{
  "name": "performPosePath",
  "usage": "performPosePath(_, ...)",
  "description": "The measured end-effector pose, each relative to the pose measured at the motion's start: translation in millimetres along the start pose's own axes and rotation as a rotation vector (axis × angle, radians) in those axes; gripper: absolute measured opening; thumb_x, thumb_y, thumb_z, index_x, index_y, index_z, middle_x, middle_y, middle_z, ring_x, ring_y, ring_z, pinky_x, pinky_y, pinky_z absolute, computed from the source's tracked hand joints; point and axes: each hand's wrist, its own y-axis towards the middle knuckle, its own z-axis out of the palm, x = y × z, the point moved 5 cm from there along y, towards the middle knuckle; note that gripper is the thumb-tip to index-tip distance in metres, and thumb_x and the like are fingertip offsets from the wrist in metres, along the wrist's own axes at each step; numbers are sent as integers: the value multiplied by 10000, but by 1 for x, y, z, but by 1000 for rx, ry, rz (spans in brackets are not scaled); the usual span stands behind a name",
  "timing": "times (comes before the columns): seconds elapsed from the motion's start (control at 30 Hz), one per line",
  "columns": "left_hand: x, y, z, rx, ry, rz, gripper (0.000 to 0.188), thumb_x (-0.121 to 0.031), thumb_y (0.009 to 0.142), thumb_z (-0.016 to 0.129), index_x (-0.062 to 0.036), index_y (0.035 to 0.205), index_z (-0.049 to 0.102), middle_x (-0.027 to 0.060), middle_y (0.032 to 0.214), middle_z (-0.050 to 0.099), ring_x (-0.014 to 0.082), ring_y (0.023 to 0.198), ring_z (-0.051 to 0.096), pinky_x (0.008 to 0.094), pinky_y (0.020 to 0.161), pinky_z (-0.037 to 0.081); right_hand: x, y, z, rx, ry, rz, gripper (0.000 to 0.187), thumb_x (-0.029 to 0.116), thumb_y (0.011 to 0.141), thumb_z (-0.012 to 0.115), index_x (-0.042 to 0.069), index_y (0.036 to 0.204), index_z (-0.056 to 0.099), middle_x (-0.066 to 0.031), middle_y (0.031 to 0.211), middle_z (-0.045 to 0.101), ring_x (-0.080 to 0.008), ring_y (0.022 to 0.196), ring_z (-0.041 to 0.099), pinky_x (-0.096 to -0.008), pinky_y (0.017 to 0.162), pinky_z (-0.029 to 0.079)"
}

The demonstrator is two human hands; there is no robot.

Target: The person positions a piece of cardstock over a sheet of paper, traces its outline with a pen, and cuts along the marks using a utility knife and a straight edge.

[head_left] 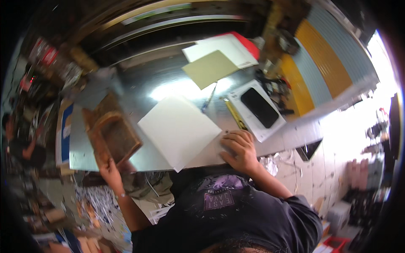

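Observation:
My left hand is closed on the near edge of a worn brown wooden frame, box-like with a recess. The frame lies tilted on the left of the shiny metal table; the fingers under its edge are hidden. White paper sheets lie in the middle, turned cornerwise, with one corner at the table's front edge. Just right of the sheets, my right hand rests on the tabletop with bent fingers, its thumb apart from them. I see nothing held in it.
Beyond the sheets lie a pen, a yellow-black cutter and a black phone on a white box. A tan card overlaps white papers and a red folder. A striped panel stands right; a person is far left.

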Motion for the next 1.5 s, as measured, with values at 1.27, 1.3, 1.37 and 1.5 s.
performPosePath(1.27, -119, 42, 3, -472, 99, 212, 623, -327, 1085, 631, -15, 1583, 425, 271, 1607, 425, 433, 1426, 500, 504, 1178, 418, -12, -102, -402, -1360, -716, -13, 475, 69, 912, 838, 22, 1321, 601, -107, 1298, 581, -185, 1121, 621, -350, 929, 539)
performPosePath(1.3, -132, 41, -2, -474, 90, 231, 633, -332, 1085, 627, -19, 1592, 413, 273, 1615, 411, 437, 1433, 491, 508, 1180, 415, -19, -106, -415, -1380, -619, 29, 497, 82, 916, 834, 43, 1352, 597, -74, 1222, 616, -162, 1091, 620, -335, 907, 529)
performPosePath(1.37, -170, 37, -10, -484, 61, 311, 653, -341, 1087, 621, -28, 1611, 388, 277, 1632, 385, 445, 1446, 473, 515, 1184, 407, -32, -111, -431, -1421, -476, 101, 523, 120, 924, 831, 80, 1389, 596, -16, 1122, 656, -118, 1044, 619, -301, 874, 515)
performPosePath(1.5, -293, 13, 8, -467, -65, 812, 648, -333, 1065, 667, -40, 1581, 407, 286, 1628, 394, 463, 1427, 490, 552, 1160, 429, -51, -115, -457, -1417, -456, 152, 453, 161, 903, 854, 106, 1317, 678, -23, 1081, 703, -119, 965, 652, -292, 824, 538)
